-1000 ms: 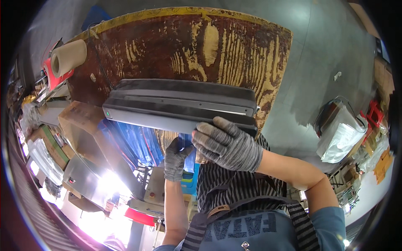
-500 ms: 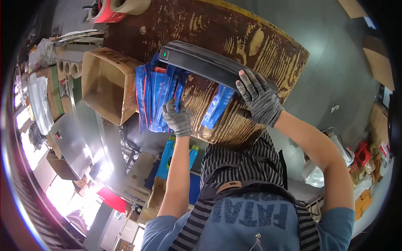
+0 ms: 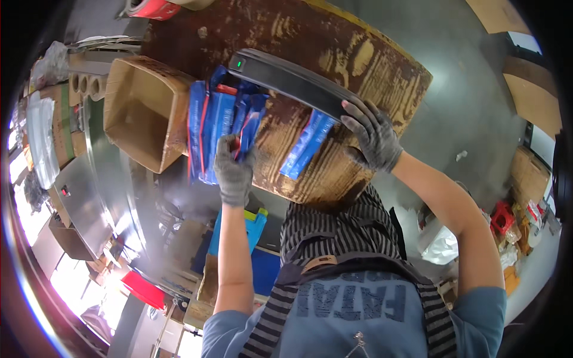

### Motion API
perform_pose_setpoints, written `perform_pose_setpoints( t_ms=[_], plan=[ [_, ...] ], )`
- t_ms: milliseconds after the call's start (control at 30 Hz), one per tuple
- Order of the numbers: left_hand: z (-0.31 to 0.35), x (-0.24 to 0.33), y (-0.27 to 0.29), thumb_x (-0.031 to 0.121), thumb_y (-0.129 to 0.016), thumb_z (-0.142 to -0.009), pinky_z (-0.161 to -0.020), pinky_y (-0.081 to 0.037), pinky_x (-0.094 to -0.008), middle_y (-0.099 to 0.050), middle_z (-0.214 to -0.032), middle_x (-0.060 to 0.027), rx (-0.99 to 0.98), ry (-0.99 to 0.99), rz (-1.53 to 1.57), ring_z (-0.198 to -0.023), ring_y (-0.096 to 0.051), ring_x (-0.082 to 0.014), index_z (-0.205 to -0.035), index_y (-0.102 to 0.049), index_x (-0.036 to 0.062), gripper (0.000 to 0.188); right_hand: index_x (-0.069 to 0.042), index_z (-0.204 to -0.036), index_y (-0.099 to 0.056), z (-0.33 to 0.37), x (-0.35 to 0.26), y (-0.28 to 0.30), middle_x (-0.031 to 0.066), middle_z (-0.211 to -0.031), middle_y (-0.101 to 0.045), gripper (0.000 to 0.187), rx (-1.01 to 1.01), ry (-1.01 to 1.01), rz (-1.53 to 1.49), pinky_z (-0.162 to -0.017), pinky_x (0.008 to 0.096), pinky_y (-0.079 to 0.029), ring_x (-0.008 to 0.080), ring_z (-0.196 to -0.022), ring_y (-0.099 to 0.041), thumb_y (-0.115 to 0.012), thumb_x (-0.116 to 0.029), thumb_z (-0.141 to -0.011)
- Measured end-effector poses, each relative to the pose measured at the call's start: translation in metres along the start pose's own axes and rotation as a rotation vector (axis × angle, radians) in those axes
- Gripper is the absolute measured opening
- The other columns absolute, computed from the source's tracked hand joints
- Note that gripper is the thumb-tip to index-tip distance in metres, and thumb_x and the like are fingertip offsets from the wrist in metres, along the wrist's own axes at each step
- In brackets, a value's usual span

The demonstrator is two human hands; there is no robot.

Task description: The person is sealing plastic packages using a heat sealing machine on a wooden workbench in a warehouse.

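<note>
In a grey knit glove, my left hand has its fingers curled round the near end of a blue packet. That packet is the rightmost in a group of blue plastic packets with red edges, lying side by side at the table's left edge. My gloved right hand lies with fingers outstretched on the right end of a long black bar-shaped device with a small green light. A single blue packet lies slantwise between my hands, its far end against or under the black device.
The worn brown wooden table ends just before my striped apron. Left of the packets an open cardboard box faces sideways. Rolls with a red one stand at the far left. Below the left edge is a blue and green plastic item.
My left hand has moved left and nearer, its fingers closing on the end of a packet. My right hand stays at the device's right end. The whole view has shifted slightly.
</note>
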State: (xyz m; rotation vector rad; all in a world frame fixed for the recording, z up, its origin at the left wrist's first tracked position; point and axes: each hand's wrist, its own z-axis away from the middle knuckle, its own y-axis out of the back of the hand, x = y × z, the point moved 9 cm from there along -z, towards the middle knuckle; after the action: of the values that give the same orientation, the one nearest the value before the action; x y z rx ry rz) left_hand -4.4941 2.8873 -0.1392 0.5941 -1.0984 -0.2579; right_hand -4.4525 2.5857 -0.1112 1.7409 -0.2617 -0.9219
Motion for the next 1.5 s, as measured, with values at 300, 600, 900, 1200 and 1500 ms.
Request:
perform_pose_setpoints(
  t_ms=[300,600,900,1200,1500],
  plan=[
    [0.091,0.006,-0.153,-0.001,-0.073,-0.078,-0.086,-0.049,-0.0275,-0.066,-0.107,-0.0047,-0.556,0.327,0.682,-0.094,-0.062,-0.0126,-0.117,-0.059,0.0018,0.042,-0.008,-0.112,-0.051,-0.005,-0.005,0.006,0.0161,-0.139,-0.047,0.042,0.117,0.054,-0.196,-0.109,0.0543,-0.031,0.0373,-0.128,-0.046,-0.049,-0.046,-0.094],
    [0.076,0.05,-0.17,0.0,-0.07,-0.083,-0.076,-0.05,-0.027,-0.068,-0.09,-0.0026,-0.267,0.239,0.811,-0.08,-0.061,-0.0117,-0.105,-0.064,0.0005,0.023,-0.008,-0.09,-0.049,0.003,-0.006,0.003,0.0131,-0.134,-0.053,0.025,0.114,0.106,-0.096,-0.106,0.055,-0.034,0.0325,-0.127,-0.048,-0.065,-0.025,-0.081],
    [0.07,0.033,-0.173,0.009,-0.067,-0.089,-0.07,-0.046,-0.0219,-0.066,-0.086,0.0003,-0.163,0.329,0.748,-0.076,-0.057,-0.0068,-0.096,-0.069,0.0012,0.011,-0.006,-0.092,-0.056,0.003,-0.007,0.002,0.0114,-0.132,-0.055,0.026,0.146,0.111,-0.1,-0.105,0.0521,-0.037,0.0309,-0.124,-0.05,-0.068,-0.022,-0.076],
    [0.065,0.034,-0.158,0.0,-0.067,-0.087,-0.08,-0.049,-0.0224,-0.066,-0.101,-0.0034,-0.164,0.283,0.871,-0.086,-0.06,-0.0095,-0.109,-0.065,0.0015,0.022,-0.006,-0.1,-0.061,0.004,-0.004,-0.002,0.0115,-0.131,-0.055,0.022,0.11,0.089,-0.104,-0.107,0.0519,-0.033,0.0285,-0.125,-0.049,-0.061,-0.017,-0.081],
    [0.068,0.011,-0.171,0.001,-0.069,-0.084,-0.076,-0.049,-0.0231,-0.067,-0.092,-0.0034,-0.397,0.36,0.759,-0.079,-0.06,-0.0092,-0.108,-0.065,-0.0005,0.025,-0.006,-0.09,-0.055,0.0,-0.006,0.006,0.0123,-0.132,-0.054,0.028,0.135,0.079,-0.182,-0.103,0.0508,-0.039,0.0311,-0.123,-0.051,-0.069,-0.021,-0.07]
  ],
)
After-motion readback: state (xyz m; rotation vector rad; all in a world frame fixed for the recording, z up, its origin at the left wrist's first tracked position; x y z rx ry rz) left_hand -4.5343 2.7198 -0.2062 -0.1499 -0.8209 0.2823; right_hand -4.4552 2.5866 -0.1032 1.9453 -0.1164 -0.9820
